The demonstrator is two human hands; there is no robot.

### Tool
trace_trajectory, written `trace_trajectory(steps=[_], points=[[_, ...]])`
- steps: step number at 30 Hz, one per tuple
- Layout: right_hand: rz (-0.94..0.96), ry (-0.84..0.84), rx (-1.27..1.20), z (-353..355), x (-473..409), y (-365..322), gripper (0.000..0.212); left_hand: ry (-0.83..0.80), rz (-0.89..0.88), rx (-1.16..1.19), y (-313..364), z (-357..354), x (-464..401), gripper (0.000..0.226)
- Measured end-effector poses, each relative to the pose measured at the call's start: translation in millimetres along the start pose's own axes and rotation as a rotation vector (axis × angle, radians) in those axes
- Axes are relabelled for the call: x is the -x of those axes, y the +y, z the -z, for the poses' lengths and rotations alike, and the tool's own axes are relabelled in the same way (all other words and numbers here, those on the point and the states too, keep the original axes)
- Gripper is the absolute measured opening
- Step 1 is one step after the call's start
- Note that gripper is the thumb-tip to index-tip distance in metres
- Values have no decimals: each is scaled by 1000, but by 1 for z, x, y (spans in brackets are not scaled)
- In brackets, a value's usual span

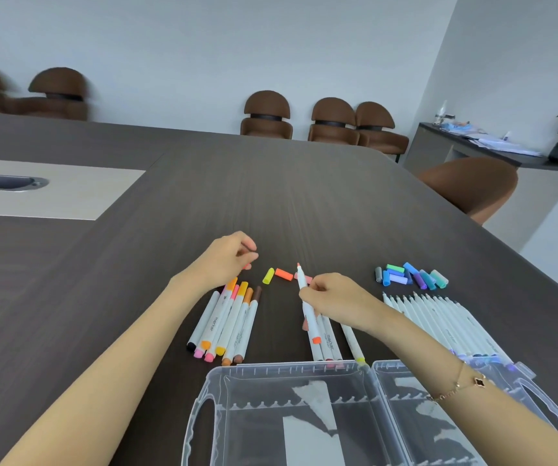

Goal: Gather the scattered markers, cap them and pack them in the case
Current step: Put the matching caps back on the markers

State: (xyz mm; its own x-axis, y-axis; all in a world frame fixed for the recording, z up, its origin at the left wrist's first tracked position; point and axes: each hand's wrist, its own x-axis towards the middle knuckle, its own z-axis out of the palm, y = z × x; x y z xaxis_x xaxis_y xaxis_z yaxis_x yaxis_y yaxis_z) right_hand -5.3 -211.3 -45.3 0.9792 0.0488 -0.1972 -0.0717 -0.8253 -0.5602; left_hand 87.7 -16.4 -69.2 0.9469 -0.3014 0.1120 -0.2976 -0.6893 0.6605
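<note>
Case [291, 375]: lay open nearest you, nothing packed.
Marker [307, 306]: your right hand [336, 302] fingers pinched it, bare tip pointing away.
Cap: apparently pinched in your left hand [225, 260], left of tip.

The word "marker" was printed in dark letters along the white barrel of a black-ended marker [207, 319] at the left edge of the capped group on the table. The same word "marker" ran along the barrel of an uncapped marker [328, 338] lying below the right hand. Print also showed on several other barrels, including those in the right-hand row, but it was too small to read.
</note>
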Motion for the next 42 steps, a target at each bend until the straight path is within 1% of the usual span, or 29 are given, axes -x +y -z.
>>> trace_trajectory(steps=[2, 4, 8, 10, 15, 20, 24, 32, 37, 38, 42], points=[[-16, -40, -55, -2, -2, -1, 28, -31, -21, 133, 6, 11, 6, 17], [-25, -85, -141, -4, -3, -2, 29, -58, -8, 203, 9, 21, 10, 15], [59, -110, -317, -7, 2, -9, 26, -74, 93, 529, 9, 30, 13, 29], [109, -102, -347, -9, 6, -13, 22, -110, 137, 579, 12, 29, 15, 31], [154, -87, -351, -9, 12, -19, 23, -148, 187, 700, 19, 27, 17, 25], [153, -114, -356, -8, 16, -19, 20, -147, 219, 660, 17, 27, 16, 24], [140, -118, -362, -9, 17, -17, 17, -144, 216, 675, 20, 24, 15, 23], [143, -127, -360, -6, 19, -16, 17, -170, 212, 674, 20, 20, 13, 22], [136, -128, -328, -3, 21, -12, 22, -179, 205, 664, 19, 19, 13, 21], [125, -118, -315, -3, 21, -10, 22, -162, 199, 611, 17, 18, 13, 21], [48, -63, -257, 1, 21, 1, 26, 29, 97, 154, 1, 5, 6, 23]])
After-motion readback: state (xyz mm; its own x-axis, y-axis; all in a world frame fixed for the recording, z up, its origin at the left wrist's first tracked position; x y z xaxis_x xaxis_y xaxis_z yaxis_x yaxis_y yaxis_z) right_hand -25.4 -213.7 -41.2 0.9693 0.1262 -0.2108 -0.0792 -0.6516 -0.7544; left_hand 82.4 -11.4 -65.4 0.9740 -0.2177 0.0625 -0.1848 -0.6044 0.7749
